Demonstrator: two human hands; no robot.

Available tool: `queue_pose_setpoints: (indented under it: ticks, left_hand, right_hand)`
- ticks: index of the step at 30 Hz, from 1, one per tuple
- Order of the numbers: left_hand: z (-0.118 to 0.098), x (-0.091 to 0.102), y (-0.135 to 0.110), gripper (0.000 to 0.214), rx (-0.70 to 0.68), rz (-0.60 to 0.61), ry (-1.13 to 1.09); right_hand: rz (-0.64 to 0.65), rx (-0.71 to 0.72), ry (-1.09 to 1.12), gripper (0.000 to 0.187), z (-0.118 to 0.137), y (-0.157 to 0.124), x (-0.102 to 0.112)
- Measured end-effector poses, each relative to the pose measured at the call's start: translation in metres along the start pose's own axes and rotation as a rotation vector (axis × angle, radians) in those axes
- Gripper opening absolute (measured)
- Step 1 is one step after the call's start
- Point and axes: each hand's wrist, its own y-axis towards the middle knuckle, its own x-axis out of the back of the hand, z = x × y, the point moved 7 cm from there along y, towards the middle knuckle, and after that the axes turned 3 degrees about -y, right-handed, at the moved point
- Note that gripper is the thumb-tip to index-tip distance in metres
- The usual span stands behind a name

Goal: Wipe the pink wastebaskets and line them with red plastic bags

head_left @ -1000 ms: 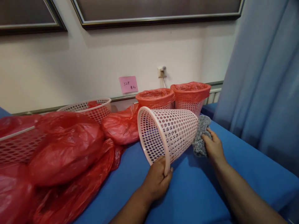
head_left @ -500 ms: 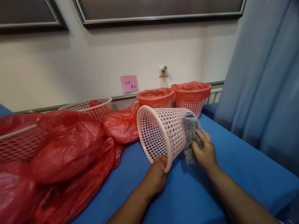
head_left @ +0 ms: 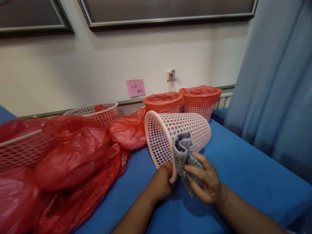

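A pale pink perforated plastic wastebasket is tipped on its side, its open mouth facing left. My left hand grips the lower rim, with the fingertips hidden behind it. In my right hand is a folded grey cloth, pressed against the basket's side close to the rim. The fingers of that hand are bent over the cloth.
Red plastic bags lie bunched at left among other baskets. Two baskets lined with red bags stand by the wall. A blue-covered surface lies under everything; a blue curtain hangs at right.
My right hand has moved the cloth left and toward me, from the base end of the wastebasket to near its rim. My left hand keeps its grip on the rim.
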Motion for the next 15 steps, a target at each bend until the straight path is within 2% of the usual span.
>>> queue_pose_setpoints:
  ticks: [3,6,8,11,13,15]
  left_hand:
    - [-0.009,0.009,-0.005,0.035,-0.004,-0.142,-0.174]
    - [-0.013,0.017,-0.010,0.026,-0.003,-0.244,-0.230]
    - [-0.014,0.017,-0.011,0.030,-0.010,-0.234,-0.201]
    - [-0.016,0.016,-0.010,0.040,-0.040,-0.204,-0.126]
    - [-0.017,0.011,-0.009,0.047,-0.067,-0.158,-0.052]
    - [-0.016,0.001,-0.007,0.053,-0.079,-0.074,0.038]
  right_hand:
    - [0.041,0.116,-0.025,0.052,0.012,0.002,-0.005]
    - [0.017,0.031,-0.076,0.049,-0.006,0.000,-0.006]
    - [-0.108,-0.171,-0.131,0.046,-0.036,-0.005,0.004]
    - [-0.354,-0.602,-0.201,0.043,-0.098,-0.025,0.030]
    - [-0.471,-0.904,-0.145,0.049,-0.139,-0.046,0.042]
    - [-0.520,-1.083,-0.031,0.055,-0.165,-0.059,0.044]
